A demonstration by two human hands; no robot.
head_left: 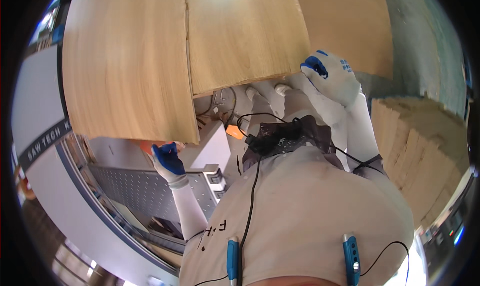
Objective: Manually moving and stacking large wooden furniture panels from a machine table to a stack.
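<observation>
– Where are the boards now?

– The long wood-grain board [127,61] lies on the left, and the shorter wood-grain board [245,33] lies just beside it, with a narrow dark seam between. What carries them from below, I cannot see.

– And the hands?

– The left hand [169,158] is near the close end of the long board. Its fingers are bent, the blue palm side is showing, but whether they grip something I cannot tell. The right hand [332,77] is at the near right corner of the shorter board. Its fingers are curled there; a firm hold I cannot confirm.

– How far is the work, in your opinion?

– The boards are already laid side by side, this much is done. Their near ends are not level: the long one reaches closer to the person. I would judge the handling as unfinished, because both hands are at the boards. How much is left, I cannot say.

– And on the right?

– A stack of boards [417,166] stands there, apart from these two.
</observation>
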